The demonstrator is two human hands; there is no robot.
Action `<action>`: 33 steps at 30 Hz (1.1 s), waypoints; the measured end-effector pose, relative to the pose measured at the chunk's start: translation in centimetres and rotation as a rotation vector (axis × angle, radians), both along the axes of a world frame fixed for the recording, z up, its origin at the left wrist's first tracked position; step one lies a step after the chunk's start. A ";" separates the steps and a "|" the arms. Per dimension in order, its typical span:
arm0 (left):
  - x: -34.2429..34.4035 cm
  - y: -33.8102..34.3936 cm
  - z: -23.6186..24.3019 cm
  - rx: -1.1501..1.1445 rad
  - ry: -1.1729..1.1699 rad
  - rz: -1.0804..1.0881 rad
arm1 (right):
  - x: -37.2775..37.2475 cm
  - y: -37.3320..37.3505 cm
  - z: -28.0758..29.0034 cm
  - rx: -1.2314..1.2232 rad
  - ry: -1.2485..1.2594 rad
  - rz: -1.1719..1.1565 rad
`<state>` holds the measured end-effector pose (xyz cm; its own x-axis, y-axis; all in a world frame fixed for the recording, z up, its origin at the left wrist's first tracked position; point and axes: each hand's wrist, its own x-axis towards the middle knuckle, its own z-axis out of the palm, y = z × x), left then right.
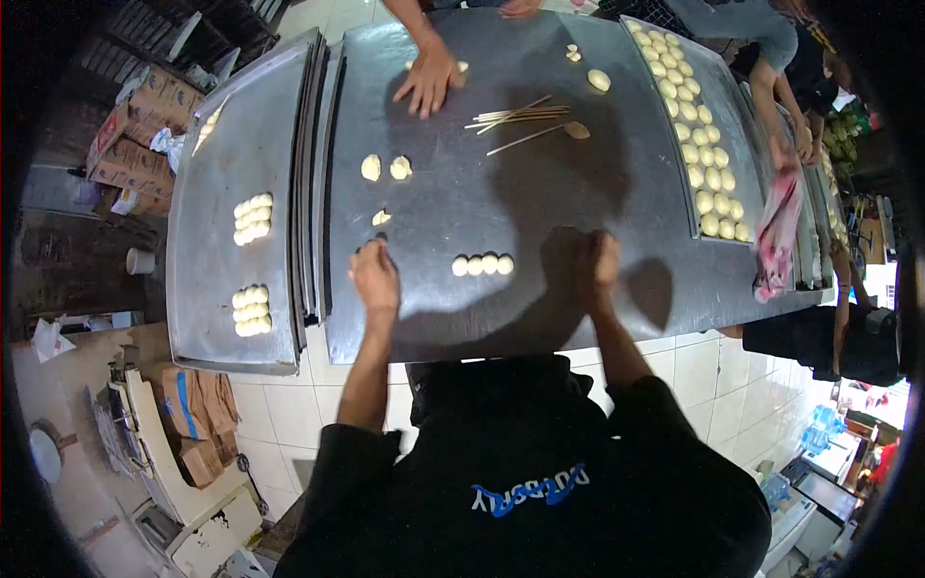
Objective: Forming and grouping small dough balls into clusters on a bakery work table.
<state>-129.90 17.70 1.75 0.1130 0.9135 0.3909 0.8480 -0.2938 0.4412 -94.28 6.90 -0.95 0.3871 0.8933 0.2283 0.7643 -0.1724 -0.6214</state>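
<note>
My left hand (374,275) rests on the grey metal table (438,173) with its fingers curled in. Just beyond it lies a small scrap of dough (382,218), and farther off are two rough dough pieces (371,168). My right hand (601,262) is also closed, its knuckles up, near the table's right side. Whatever may be under either palm is hidden. Between the hands, closer to the front edge, a short row of smooth dough balls (483,265) sits side by side, touching.
Thin sticks (520,117) and a dough lump (598,80) lie across the table. Another person's hand (430,81) presses near the far edge. Left, a tray (207,289) bears clustered dough balls; right, another tray (682,193) holds rows. A pink-stained cloth (777,231) hangs beyond.
</note>
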 end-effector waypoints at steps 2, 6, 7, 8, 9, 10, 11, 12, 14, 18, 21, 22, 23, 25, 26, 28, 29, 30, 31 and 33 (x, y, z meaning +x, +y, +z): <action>-0.8 -1.7 0.0 -0.158 0.069 -0.005 | -0.8 -1.1 0.6 0.008 -0.295 -0.109; -2.0 -3.7 1.3 -0.095 -0.076 -0.343 | -1.5 -2.3 2.4 0.097 0.005 0.230; -1.5 -3.2 1.4 -0.314 -0.143 -0.234 | -1.6 -1.5 2.8 -0.131 0.394 0.109; -0.9 -2.6 1.5 -0.295 -0.156 -0.269 | -1.9 -0.7 3.1 -0.022 0.421 0.217; 0.3 -1.4 1.4 -0.368 -0.295 -0.288 | -2.2 0.9 3.4 0.074 0.443 0.176; 1.4 0.4 1.3 -0.362 -0.473 -0.310 | -2.5 3.0 3.6 0.085 0.403 0.304; 3.2 2.0 0.9 -0.451 -0.481 -0.422 | -3.2 4.8 3.5 0.122 0.379 0.377; 4.9 3.1 0.3 -0.424 -0.548 -0.557 | -4.4 6.5 3.0 0.007 0.405 0.375; 7.4 4.4 -0.3 -0.597 -0.516 -0.775 | -6.3 8.3 2.2 -0.104 0.516 0.464; 9.1 4.3 0.2 -0.864 -0.319 -0.708 | -8.3 7.5 0.5 0.072 0.403 0.559; 8.6 3.5 1.8 -0.832 -0.132 -0.657 | -4.5 9.5 0.0 0.072 0.332 0.710; 8.4 3.6 2.3 -0.915 -0.098 -0.625 | -2.3 11.5 -0.1 0.116 0.161 0.520; 8.2 3.8 2.8 -0.699 -0.208 -0.652 | 0.5 14.2 -0.2 0.155 -0.015 0.372; 8.1 4.6 3.6 -0.485 -0.314 -0.667 | 5.6 19.8 -0.6 0.211 -0.108 0.064; 8.1 5.1 3.9 -0.491 -0.343 -0.542 | 7.9 22.6 -0.5 0.258 -0.186 -0.005; 7.8 5.8 4.6 -0.502 -0.366 -0.412 | 8.7 24.7 -0.1 0.031 -0.142 -0.112; 7.7 5.8 4.8 -0.618 -0.523 -0.351 | 8.2 24.6 0.5 0.118 -0.036 -0.152; 7.6 5.7 5.1 -0.776 -0.662 -0.256 | 6.7 23.5 1.3 0.184 0.088 -0.235; 7.5 5.1 5.3 -0.739 -0.720 -0.241 | 4.3 21.8 2.7 0.211 0.148 -0.175; 7.4 3.1 5.5 -0.838 -0.826 -0.277 | -1.6 16.0 5.5 0.256 0.560 -0.111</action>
